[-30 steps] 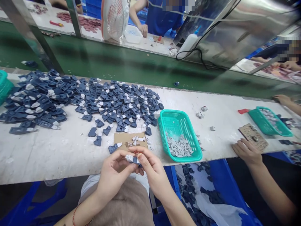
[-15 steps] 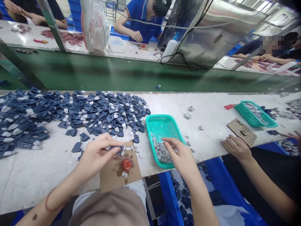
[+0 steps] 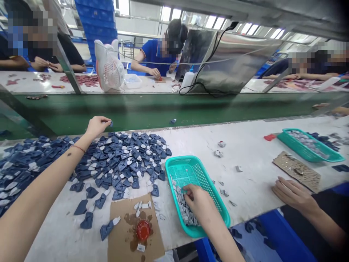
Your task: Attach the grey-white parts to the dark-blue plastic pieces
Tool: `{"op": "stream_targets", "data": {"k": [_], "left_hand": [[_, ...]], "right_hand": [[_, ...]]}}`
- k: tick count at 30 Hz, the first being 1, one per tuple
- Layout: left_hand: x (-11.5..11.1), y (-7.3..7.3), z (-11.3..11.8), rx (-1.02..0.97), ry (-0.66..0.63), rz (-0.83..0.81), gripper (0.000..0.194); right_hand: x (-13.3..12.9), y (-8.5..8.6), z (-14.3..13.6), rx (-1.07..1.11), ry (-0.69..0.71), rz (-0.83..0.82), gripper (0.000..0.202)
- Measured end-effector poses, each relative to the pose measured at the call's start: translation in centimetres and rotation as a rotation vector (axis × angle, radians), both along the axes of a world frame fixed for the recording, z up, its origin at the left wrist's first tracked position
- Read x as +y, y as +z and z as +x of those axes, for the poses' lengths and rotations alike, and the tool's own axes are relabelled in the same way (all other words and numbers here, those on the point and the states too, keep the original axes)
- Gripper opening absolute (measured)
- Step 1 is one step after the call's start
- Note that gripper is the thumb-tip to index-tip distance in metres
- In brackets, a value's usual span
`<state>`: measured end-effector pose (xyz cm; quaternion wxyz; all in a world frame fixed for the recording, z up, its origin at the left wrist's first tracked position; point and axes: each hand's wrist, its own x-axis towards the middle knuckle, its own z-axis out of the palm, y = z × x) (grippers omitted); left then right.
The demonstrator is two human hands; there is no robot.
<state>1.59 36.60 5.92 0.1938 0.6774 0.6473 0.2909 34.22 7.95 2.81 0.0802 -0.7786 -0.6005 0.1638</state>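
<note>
My left hand (image 3: 98, 125) reaches out over the green belt, thumb and fingers pinched on a small dark blue piece (image 3: 111, 123), mostly hidden by the fingertips. Below that arm spreads a heap of dark blue pieces with white tabs (image 3: 128, 153). My right hand (image 3: 199, 202) is inside a green plastic basket (image 3: 201, 169), its fingers curled together at the small grey-white tags (image 3: 188, 214); whatever they pinch is hidden. A stained cardboard sheet (image 3: 120, 214) lies nearer me, bearing a round red pot (image 3: 143, 230) and several loose white tags (image 3: 142, 205).
Beyond the table runs a green conveyor belt (image 3: 147, 109) with one blue piece (image 3: 173, 120) on it. At right, a co-worker's hand (image 3: 294, 194) rests by another cardboard sheet (image 3: 297, 171) and green basket (image 3: 311, 145). Blue bins (image 3: 283, 233) stand below the table edge.
My left hand has moved from above the cardboard out to the belt with a blue piece. My right hand has gone down into the basket among the tags. The view has tilted up.
</note>
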Motion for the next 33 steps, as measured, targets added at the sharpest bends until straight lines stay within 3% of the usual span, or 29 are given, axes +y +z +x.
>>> {"op": "stream_targets", "data": {"k": [4, 8, 11, 17, 22, 27, 30, 33], "left_hand": [[3.7, -1.0, 0.3, 0.183, -0.024, -0.087, 0.021], [5.2, -0.9, 2.6, 0.319, -0.052, -0.062, 0.029], [5.9, -0.4, 6.8, 0.364, -0.174, 0.003, 0.031], [6.9, -0.7, 18.5, 0.381, -0.531, -0.013, 0.029], [5.9, -1.8, 25.0, 0.413, -0.651, -0.034, 0.037], [5.1, -2.3, 26.0, 0.365, -0.663, -0.128, 0.035], [4.9, -1.8, 24.9, 0.252, -0.622, -0.177, 0.033], [4.0, -0.5, 23.2, 0.072, -0.567, -0.229, 0.035]], "right_hand": [[-0.2, -0.4, 0.2, -0.030, -0.042, 0.047, 0.021], [-0.5, -0.8, 0.5, -0.071, -0.063, 0.106, 0.021], [-0.5, -1.0, 0.7, -0.054, -0.048, 0.126, 0.017], [0.4, -0.8, 1.3, -0.031, -0.012, 0.137, 0.010], [1.1, -0.3, 2.0, 0.054, -0.033, 0.123, 0.011], [0.9, -0.6, 2.4, 0.189, -0.047, 0.140, 0.012], [0.6, -0.7, 2.5, 0.238, -0.047, 0.171, 0.013], [0.4, -0.6, 2.5, 0.250, -0.030, 0.198, 0.013]]}}
